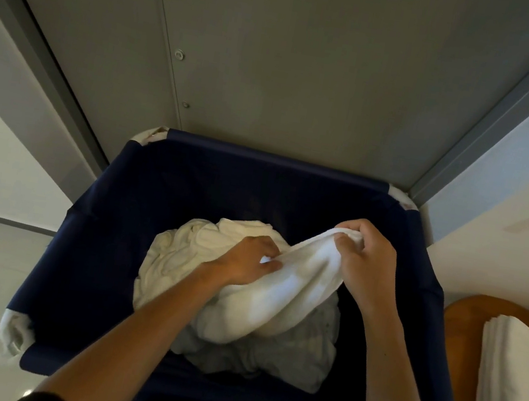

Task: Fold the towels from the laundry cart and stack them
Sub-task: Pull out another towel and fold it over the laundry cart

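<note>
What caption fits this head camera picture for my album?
Left hand and right hand grip a white towel in the blue cart, beside folded towels.

Light is dim, soft and cool, with no hard-edged shadows. The deep navy fabric laundry cart (100,243) swallows it — the inner walls and bottom go nearly black and lose detail. The crumpled white terry towel (287,290) raised in the middle is the brightest surface, close to washed out along its upper fold, while the greyish heap of linen (301,355) under it lies in shade. The pale blue wall (497,209) on the right is lighter than the far grey metal panel (297,49). Wide-angle distortion splays straight edges outward at left and right. The left hand (243,261) looks slightly smeared at its fingertips; the folded white towel stack (517,389) at near right is soft.
</note>
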Demonstrator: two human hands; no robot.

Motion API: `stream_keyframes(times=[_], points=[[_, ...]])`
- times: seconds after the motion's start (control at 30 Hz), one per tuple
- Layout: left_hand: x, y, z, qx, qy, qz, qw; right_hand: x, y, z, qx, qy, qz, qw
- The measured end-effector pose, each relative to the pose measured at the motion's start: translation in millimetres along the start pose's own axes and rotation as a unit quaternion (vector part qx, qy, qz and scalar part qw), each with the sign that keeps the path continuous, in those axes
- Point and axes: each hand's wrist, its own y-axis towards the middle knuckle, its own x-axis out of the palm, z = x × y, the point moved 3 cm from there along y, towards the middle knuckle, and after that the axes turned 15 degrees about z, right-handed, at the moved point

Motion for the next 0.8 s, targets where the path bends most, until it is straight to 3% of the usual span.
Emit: stream_keyframes(times=[0.13,0.4,0.67,0.8], points=[[10.4,-3.9,-2.1,0.016,0.017,0.009,1.0,-8.0,3.1,-6.5,-0.006,0.022,0.01,1.0],[-9.0,-1.8,1.3,0.024,-0.011,0.111,0.994,-19.2,4.5,-5.2,-0.017,0.033,0.057,0.998],[6.4,-3.8,2.0,0.017,0.019,0.082,0.996,-15.4,4.3,-15.4,-0.03,0.078,0.068,0.994],[15.0,-3.2,-14.9,-0.008,0.054,0.05,0.997,-21.7,6.2,-15.1,-0.026,0.109,0.118,0.987]])
